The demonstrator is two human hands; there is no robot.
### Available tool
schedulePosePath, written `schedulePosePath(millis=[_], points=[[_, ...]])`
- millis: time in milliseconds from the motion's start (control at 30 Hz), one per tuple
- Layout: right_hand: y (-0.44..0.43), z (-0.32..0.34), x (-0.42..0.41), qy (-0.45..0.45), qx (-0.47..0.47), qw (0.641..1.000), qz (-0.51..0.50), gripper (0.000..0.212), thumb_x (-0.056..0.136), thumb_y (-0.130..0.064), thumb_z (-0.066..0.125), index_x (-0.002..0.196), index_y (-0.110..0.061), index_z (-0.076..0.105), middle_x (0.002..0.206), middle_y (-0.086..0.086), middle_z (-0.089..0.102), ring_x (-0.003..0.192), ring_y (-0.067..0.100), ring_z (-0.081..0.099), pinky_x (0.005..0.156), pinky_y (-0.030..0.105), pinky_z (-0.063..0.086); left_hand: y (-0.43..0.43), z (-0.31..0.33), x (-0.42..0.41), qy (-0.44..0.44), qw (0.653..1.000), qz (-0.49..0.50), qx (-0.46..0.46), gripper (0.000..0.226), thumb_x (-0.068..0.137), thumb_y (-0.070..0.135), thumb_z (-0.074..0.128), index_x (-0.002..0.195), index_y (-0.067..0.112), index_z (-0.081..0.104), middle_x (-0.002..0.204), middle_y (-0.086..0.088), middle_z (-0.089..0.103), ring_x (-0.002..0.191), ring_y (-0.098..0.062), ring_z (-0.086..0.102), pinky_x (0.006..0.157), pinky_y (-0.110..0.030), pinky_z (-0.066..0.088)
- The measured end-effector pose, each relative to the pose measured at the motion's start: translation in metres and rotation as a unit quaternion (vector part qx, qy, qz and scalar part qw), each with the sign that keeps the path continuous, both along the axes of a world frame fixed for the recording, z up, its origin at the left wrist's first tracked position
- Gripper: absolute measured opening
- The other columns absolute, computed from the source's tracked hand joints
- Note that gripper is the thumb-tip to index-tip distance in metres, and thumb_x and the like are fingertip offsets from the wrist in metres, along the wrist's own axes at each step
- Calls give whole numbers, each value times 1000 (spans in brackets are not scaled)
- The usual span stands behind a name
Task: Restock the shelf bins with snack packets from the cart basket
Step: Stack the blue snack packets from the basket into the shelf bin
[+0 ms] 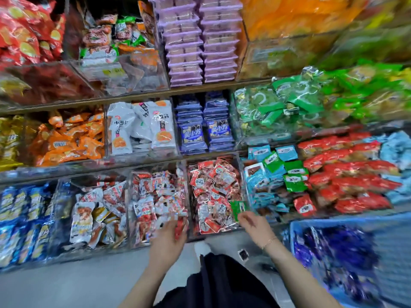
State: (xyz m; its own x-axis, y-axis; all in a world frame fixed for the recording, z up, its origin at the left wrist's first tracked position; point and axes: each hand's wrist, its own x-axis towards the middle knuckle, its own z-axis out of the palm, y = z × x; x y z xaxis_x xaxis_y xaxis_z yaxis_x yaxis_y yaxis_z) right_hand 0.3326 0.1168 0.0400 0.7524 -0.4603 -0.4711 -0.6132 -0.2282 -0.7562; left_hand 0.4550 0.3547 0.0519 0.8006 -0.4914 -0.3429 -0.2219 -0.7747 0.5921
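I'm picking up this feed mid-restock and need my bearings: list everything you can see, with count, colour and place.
Purple packs: two tall stacks, top shelf centre.
Orange bags: heap, top shelf right.
Red bags: several, top shelf left.
Navy packs: two stacks, middle shelf centre.
White pouches: several, left of the navy packs.
Green packets: many, middle shelf right.
Red-and-white sachets: full bin, bottom shelf centre.
Cart basket: one, blue, lower right, holding dark blue packets.
Loose packet: one, dark, on the floor.
Left hand: holds red packet.
Right hand: holds green packet.
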Motion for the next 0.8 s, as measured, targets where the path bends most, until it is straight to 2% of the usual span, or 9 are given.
schedulePosePath(millis=[100,200,267,333,367,467,600,733,800], points=[[16,-23,-65,126,-2,991,39,24,95,-16,53,107,1,65,102,12,66,95,15,60,73,18,37,27,-23,-46,61,997,28,45,7,89,18,60,91,17,54,94,-10,65,90,-30,63,80,-38,49],[25,-39,-130,165,5,986,20,25,94,-19,54,105,-1,67,98,15,68,95,21,63,74,23,39,52,-44,-87,107,991,16,83,8,89,17,61,88,19,53,98,-8,63,91,-26,62,81,-33,48],[28,-42,-171,177,14,984,-6,19,92,-13,56,88,-1,70,70,5,62,77,18,56,62,18,34,64,-55,-114,123,988,-3,95,11,89,15,60,83,18,52,95,-11,62,93,-28,62,79,-31,46],[25,-44,-207,182,13,983,-28,30,92,-8,56,63,-12,61,61,-8,51,69,13,48,59,13,32,69,-62,-140,133,986,12,100,18,88,12,62,77,21,50,86,-10,62,91,-29,63,75,-29,43],[23,-44,-223,195,11,980,-26,31,92,-10,55,64,-19,58,66,-5,52,71,12,48,60,14,33,69,-64,-153,141,984,24,104,19,87,12,62,76,20,50,84,-10,62,91,-28,63,74,-29,41],[8,-43,-260,219,3,974,-50,14,92,-12,54,83,-13,64,77,7,56,74,14,49,61,19,35,59,-66,-183,169,979,50,103,8,88,13,61,85,16,55,92,-9,65,94,-25,61,74,-25,39],[-27,-37,-289,229,-25,969,-92,17,92,-18,52,95,-11,67,80,5,60,74,16,53,62,21,35,29,-70,-212,176,979,31,94,6,89,13,59,85,16,55,91,-6,65,88,-23,58,74,-26,41],[-84,-30,-309,205,-30,969,-134,18,93,-19,52,98,-10,67,86,6,63,77,16,54,62,21,37,-25,-75,-237,179,980,31,83,9,89,11,58,98,11,59,99,-8,65,87,-22,57,74,-25,39],[-116,-28,-320,190,-35,971,-138,14,91,-15,53,92,-13,67,85,5,64,80,17,56,58,13,38,-60,-79,-252,183,980,42,73,18,89,12,58,107,7,60,103,-10,65,87,-22,57,75,-24,37]])
